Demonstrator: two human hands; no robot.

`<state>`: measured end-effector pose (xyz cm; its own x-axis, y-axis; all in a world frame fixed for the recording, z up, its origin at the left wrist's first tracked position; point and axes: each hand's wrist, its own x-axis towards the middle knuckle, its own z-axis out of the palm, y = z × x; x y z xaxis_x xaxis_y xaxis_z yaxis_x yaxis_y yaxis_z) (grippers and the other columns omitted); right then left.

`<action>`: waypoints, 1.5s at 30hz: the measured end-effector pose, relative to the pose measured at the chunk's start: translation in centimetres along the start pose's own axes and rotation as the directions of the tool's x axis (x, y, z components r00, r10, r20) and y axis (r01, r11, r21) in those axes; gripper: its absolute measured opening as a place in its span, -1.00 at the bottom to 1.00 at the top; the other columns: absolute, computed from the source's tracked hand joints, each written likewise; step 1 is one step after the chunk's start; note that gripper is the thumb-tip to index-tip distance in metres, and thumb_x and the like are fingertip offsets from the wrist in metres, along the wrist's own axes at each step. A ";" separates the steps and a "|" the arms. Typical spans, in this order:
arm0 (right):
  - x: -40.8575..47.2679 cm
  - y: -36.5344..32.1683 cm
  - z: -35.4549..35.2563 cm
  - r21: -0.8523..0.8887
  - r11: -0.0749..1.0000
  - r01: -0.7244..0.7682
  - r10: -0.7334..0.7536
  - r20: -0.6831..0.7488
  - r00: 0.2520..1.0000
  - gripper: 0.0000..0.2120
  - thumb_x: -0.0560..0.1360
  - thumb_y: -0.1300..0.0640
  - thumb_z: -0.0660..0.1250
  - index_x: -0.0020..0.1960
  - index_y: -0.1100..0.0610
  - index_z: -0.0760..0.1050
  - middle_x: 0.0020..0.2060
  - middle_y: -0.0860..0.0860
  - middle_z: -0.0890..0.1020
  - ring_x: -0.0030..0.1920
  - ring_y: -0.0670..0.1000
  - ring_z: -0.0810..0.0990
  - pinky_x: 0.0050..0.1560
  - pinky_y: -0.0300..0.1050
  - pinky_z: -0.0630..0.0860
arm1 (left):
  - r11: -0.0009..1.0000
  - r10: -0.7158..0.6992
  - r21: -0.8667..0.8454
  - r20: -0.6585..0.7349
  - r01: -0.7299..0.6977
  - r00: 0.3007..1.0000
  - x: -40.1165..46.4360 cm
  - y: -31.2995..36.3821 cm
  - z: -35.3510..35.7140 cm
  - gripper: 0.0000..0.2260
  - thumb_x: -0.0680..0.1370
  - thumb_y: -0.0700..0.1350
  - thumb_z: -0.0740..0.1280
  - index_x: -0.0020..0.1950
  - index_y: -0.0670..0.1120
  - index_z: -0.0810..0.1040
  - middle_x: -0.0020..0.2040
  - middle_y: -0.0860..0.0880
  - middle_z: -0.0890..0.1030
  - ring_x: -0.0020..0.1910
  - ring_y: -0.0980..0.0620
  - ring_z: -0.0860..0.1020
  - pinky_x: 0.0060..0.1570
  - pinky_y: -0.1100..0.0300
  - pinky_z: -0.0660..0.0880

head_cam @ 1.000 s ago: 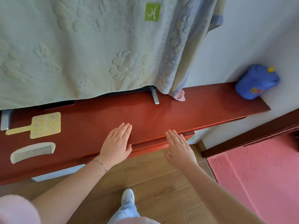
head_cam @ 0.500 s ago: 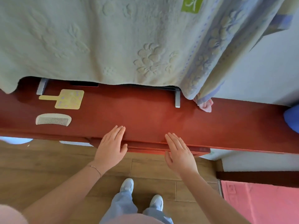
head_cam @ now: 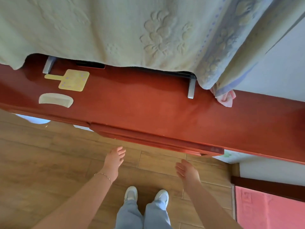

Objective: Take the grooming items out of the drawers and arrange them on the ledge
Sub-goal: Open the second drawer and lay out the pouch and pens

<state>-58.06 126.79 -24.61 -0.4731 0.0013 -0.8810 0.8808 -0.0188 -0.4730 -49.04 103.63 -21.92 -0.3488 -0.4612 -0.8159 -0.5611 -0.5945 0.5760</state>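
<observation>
A yellow square hand mirror (head_cam: 72,80) with a short handle lies on the red wooden ledge (head_cam: 148,108) at the left. Just in front of it lies a cream comb (head_cam: 56,100). Under the ledge's front edge runs a red drawer front (head_cam: 156,141), nearly flush with the ledge. My left hand (head_cam: 113,160) hangs below the drawer front over the floor, fingers relaxed and holding nothing. My right hand (head_cam: 187,171) is further right and lower, also relaxed and holding nothing. Neither hand touches the ledge or drawer.
A pale green embossed towel (head_cam: 115,30) hangs over the back of the ledge, covering something on grey metal feet (head_cam: 191,88). A pink cloth corner (head_cam: 226,98) rests on the ledge at right. Wooden floor, my white shoes (head_cam: 146,195) and a pink mat (head_cam: 270,210) lie below.
Both hands have left the ledge's front edge and dropped down toward the floor. The view has tilted down and shifted, so the blue bottle at right is out of sight.
</observation>
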 end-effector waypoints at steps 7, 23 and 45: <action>4.0 -1.7 2.7 0.426 0.898 -0.110 0.122 0.000 0.993 -0.80 0.54 0.32 0.04 -0.17 0.18 0.39 -0.14 0.13 0.52 -0.12 0.08 0.53 -0.13 -0.13 0.52 | 0.837 -0.224 -0.506 0.034 0.210 0.974 5.6 1.2 1.5 -0.54 0.65 0.00 -0.08 0.44 -0.25 0.22 0.35 -0.21 0.41 0.35 -0.12 0.37 0.34 0.04 0.30; 2.9 1.3 2.2 0.486 0.868 -0.097 0.134 -0.043 0.990 -0.76 0.48 0.41 0.02 -0.22 0.24 0.42 -0.34 0.12 0.57 -0.26 0.03 0.52 -0.18 -0.18 0.50 | 0.736 -0.259 -0.633 0.068 0.243 0.963 4.4 -1.1 0.0 -0.56 0.64 -0.04 -0.06 0.42 -0.27 0.23 0.41 -0.19 0.34 0.40 -0.10 0.31 0.42 0.03 0.19; -3.9 10.0 -2.0 0.340 0.936 -0.088 0.119 -0.072 0.990 -0.71 0.51 0.45 0.06 -0.30 0.23 0.41 -0.40 0.11 0.50 -0.27 0.03 0.45 0.03 -0.12 0.41 | 0.743 -0.369 -0.580 0.059 0.333 0.927 -1.1 -8.7 -6.1 -0.57 0.62 -0.14 -0.10 0.46 -0.27 0.16 0.47 -0.21 0.23 0.45 -0.15 0.20 0.44 -0.05 0.13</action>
<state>-47.38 128.63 -25.87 -0.3620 0.0711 -0.9295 0.8607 -0.3574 -0.3625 -39.25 105.28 -25.75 -0.1601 -0.1695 -0.9724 -0.0975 -0.9776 0.1864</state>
